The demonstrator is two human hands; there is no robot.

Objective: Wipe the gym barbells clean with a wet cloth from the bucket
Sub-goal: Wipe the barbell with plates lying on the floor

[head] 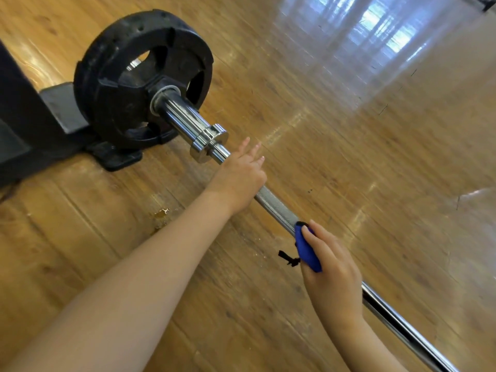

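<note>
The barbell [276,210] lies low over the wooden floor [349,130], its chrome shaft running from the black weight plate [118,84] at upper left down to the lower right corner. The plate stands on its edge beside a dark stand [24,116], so this end of the bar seems to be carried there.

The left hand [241,175] rests on the shaft just below the chrome collar [210,142]. Its fingers are stretched out straight over the bar and hold nothing; I judge this hand is there only to steady the bar so it does not roll during the wiping.

The right hand [330,259] is lower on the same shaft, at the end of the rough knurled part. Its grip is closed around a blue cloth [308,251], which is pressed against the bar, with the thumb on top of the cloth. A small black loop or tag [288,257] hangs from the cloth toward the floor. Wrapping the cloth around the shaft lets it touch the metal on all sides at once.

The bucket is not visible here. A small wet or sticky spot [161,214] shows on the floor under the left forearm. The wiping seems to be in the middle of its work on this bar.
</note>
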